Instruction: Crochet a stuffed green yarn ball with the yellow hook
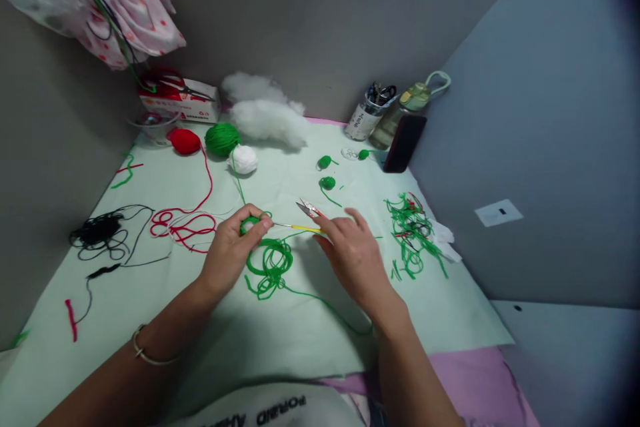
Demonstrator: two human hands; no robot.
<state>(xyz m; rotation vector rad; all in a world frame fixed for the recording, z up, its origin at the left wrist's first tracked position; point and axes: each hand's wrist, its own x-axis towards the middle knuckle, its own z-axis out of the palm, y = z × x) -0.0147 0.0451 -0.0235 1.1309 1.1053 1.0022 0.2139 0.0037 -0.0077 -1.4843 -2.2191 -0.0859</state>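
Observation:
My left hand [235, 243] is closed on a small green crochet piece [249, 223], pinched between thumb and fingers, with something white inside its ring. A crochet hook [300, 229] with a yellow handle and thin metal shaft points left, its tip at the piece. My right hand [353, 250] grips that handle between thumb and fingers. Small scissors [309, 207] with orange handles show just past the right fingers; I cannot tell whether they lie on the table or touch the hand. A loose coil of green yarn [270, 267] lies on the cloth below both hands.
Red [185, 141], green [223, 140] and white yarn balls [243, 159] sit before white stuffing [267, 117]. Black yarn [100, 235] lies left, green scraps [413, 233] right. A phone [405, 143] leans by a bottle [395, 121] and pen cup [367, 119]. Grey walls enclose the table.

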